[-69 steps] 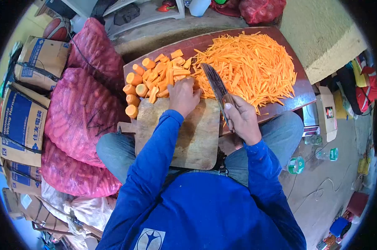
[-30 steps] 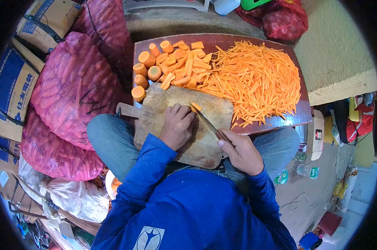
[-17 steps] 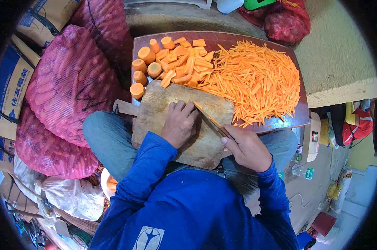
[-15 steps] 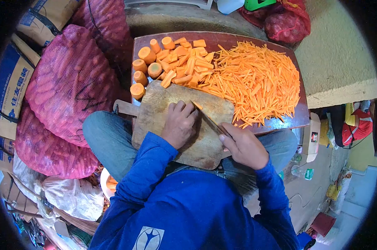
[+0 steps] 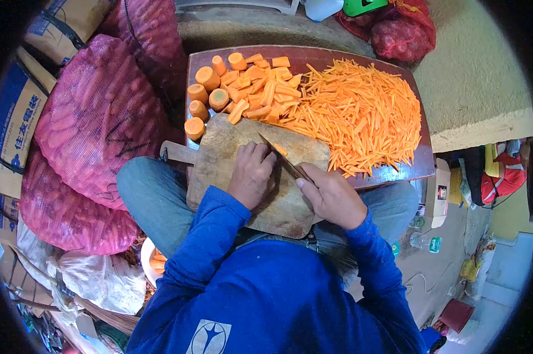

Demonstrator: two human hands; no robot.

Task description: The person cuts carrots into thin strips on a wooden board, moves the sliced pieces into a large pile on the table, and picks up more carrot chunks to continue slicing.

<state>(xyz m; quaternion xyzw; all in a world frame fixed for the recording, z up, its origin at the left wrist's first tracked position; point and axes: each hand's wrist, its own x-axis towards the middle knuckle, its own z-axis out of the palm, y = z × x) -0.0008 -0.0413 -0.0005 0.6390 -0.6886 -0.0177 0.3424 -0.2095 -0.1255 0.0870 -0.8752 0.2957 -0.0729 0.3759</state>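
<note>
My right hand (image 5: 332, 194) grips the handle of a knife (image 5: 284, 160), its blade slanting up and left across a worn wooden cutting board (image 5: 225, 141) on my lap. Against the blade's left side, my left hand (image 5: 253, 177) presses down with curled fingers; whatever lies under them is hidden. A small cut carrot piece (image 5: 279, 149) shows just right of the blade. Beyond the board, a low wooden table (image 5: 331, 54) bears a large heap of carrot strips (image 5: 367, 115), flat carrot slices (image 5: 257, 88) and several short upright carrot chunks (image 5: 207, 77).
Big pink mesh sacks (image 5: 101, 118) of carrots stand at my left, beside cardboard boxes (image 5: 10, 118). A white bowl (image 5: 149, 257) with carrot pieces sits by my left thigh. A red mesh bag (image 5: 403, 35) lies past the table. On the right floor are plastic bottles (image 5: 424, 242).
The knife and my right hand have moved slightly left and up, bringing the blade closer to my left fingers. My left hand stays in nearly the same place.
</note>
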